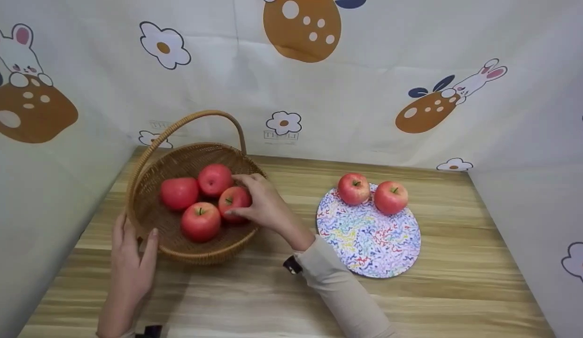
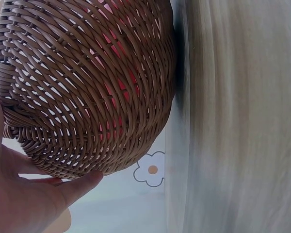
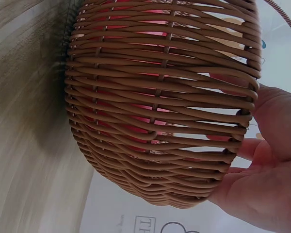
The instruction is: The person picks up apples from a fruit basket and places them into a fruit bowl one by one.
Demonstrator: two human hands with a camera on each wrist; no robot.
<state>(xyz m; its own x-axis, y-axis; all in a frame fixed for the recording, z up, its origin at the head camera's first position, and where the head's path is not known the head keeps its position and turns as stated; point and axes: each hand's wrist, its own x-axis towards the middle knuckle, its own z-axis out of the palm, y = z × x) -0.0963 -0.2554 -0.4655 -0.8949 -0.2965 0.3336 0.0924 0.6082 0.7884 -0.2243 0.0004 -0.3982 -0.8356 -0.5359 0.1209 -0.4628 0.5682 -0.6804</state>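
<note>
Altogether one plate (image 1: 369, 241), six apples (image 1: 235, 198); right hand (image 1: 267, 205) gripping one, left hand (image 1: 131, 265) one basket (image 1: 197, 257)

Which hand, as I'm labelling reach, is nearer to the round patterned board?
The right. The right hand is left of the round patterned board, fingers around an apple in the basket; the left hand is farther left, at the basket's left rim.

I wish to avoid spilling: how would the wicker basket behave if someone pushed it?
The wicker basket might rock, since its sides curve inward toward the bottom. Being woven from thin strands, it may flex slightly rather than crack. The four rounded red fruits inside would probably roll.
</note>
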